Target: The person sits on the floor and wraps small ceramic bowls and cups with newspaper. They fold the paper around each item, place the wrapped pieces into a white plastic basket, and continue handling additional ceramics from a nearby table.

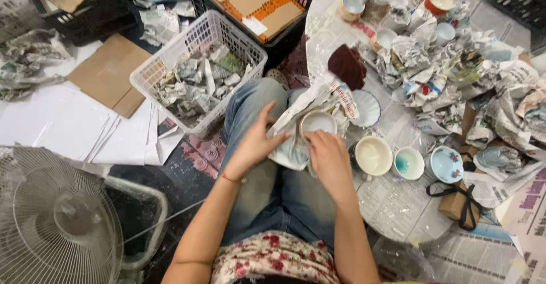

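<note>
Fingers (272, 126) of my left hand (253, 144) and right hand (329, 158) grasp newspaper (290, 142) around one white bowl (317, 122) on my lap, just beside the tabletop (398, 204) edge. Three unwrapped cups (408, 163) sit close right; white basket (149, 73) left.

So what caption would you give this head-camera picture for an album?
Left hand and right hand hold a white cup in newspaper beside a table of cups.

The fan (57, 218) runs off the left edge — newspaper (296, 139) hides most of the cup (317, 122).
</note>
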Available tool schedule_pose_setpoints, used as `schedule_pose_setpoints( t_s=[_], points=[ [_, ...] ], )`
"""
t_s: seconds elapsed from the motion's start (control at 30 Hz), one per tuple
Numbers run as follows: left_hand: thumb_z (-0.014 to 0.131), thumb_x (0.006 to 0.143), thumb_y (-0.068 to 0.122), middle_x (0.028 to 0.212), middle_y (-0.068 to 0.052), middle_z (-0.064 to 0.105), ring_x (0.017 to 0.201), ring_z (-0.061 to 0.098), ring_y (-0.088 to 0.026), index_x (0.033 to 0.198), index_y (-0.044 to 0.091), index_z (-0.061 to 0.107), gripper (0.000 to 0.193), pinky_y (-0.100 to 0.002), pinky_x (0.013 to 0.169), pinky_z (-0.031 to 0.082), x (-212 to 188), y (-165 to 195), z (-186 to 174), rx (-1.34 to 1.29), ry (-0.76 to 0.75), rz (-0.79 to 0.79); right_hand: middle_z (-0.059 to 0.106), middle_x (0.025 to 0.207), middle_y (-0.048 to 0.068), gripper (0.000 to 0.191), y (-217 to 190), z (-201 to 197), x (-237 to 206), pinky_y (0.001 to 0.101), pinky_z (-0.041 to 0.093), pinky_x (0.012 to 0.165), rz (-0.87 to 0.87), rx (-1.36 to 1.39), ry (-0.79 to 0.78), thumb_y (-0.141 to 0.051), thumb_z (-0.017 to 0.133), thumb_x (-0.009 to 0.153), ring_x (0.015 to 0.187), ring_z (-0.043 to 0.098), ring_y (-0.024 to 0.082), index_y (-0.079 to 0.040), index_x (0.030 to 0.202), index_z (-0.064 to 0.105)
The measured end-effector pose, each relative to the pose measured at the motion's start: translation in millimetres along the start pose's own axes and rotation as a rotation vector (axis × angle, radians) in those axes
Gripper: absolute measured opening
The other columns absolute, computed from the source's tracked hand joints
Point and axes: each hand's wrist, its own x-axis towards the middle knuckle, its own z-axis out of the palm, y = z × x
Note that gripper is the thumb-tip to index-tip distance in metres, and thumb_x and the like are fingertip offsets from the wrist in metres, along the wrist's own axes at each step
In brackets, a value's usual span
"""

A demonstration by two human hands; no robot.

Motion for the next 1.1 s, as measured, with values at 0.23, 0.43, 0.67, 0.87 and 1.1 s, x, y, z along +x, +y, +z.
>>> schedule_pose_setpoints(
  t_s=[0.23, 0.43, 0.67, 0.87, 1.1],
  points=[
    [0.078, 0.088, 0.011, 0.1, -0.011, 0.074, 0.089, 0.069, -0.017, 0.136, 0.005, 0.046, 0.058, -0.035, 0.082, 0.055, 0.0, 9.1, 9.0, -0.493, 0.013, 0.009, 0.061, 0.123, 0.015, 0.037, 8.1, 6.9, -3.9, 0.0459, 0.041, 0.109, -0.046, -0.032, 0.042, -0.001, 0.071, 0.08, 0.126, 0.052, 0.038, -0.002, 0.116, 0.067],
    [0.06, 0.101, 0.005, 0.124, -0.017, 0.07, 0.122, 0.065, -0.028, 0.126, 0.002, 0.055, 0.026, -0.038, 0.107, 0.05, -6.2, 20.5, 36.6, 0.048, 0.029, 0.378, 0.041, 0.158, 0.02, 0.044, 29.2, 20.3, -3.4, 0.0434, 0.033, 0.125, -0.001, 0.167, 0.036, 0.014, 0.066, 0.077, 0.151, 0.036, 0.042, 0.008, 0.12, 0.06],
    [0.068, 0.075, 0.023, 0.111, -0.011, 0.07, 0.13, 0.051, -0.031, 0.111, 0.002, 0.067, 0.041, -0.06, 0.111, 0.032, -16.3, 36.8, 39.6, 0.755, 0.075, 0.602, 0.04, 0.163, 0.013, 0.037, 59.2, -6.8, -23.5, 0.051, 0.034, 0.124, 0.122, 0.57, 0.21, 0.001, 0.071, 0.087, 0.154, 0.038, 0.038, -0.003, 0.121, 0.06],
    [0.068, 0.096, 0.025, 0.122, -0.01, 0.069, 0.139, 0.051, -0.031, 0.12, 0.002, 0.065, 0.033, -0.041, 0.114, 0.043, -5.3, 23.9, 41.9, 0.648, 0.06, 0.574, 0.053, 0.143, 0.012, 0.057, 68.5, -1.9, -51.6, 0.0444, 0.039, 0.109, 0.184, 0.378, 0.01, -0.002, 0.084, 0.07, 0.135, 0.048, 0.033, -0.003, 0.124, 0.063],
    [0.073, 0.085, 0.029, 0.123, -0.021, 0.064, 0.133, 0.05, -0.037, 0.136, -0.002, 0.053, 0.063, -0.045, 0.117, 0.039, -10.1, 31.5, 44.4, 0.599, 0.042, 0.563, 0.067, 0.102, 0.003, 0.023, 60.8, 9.5, -36.7, 0.0274, 0.052, 0.083, 0.349, 0.619, 0.481, 0.004, 0.068, 0.093, 0.09, 0.063, 0.012, -0.004, 0.114, 0.069]
  ],
)
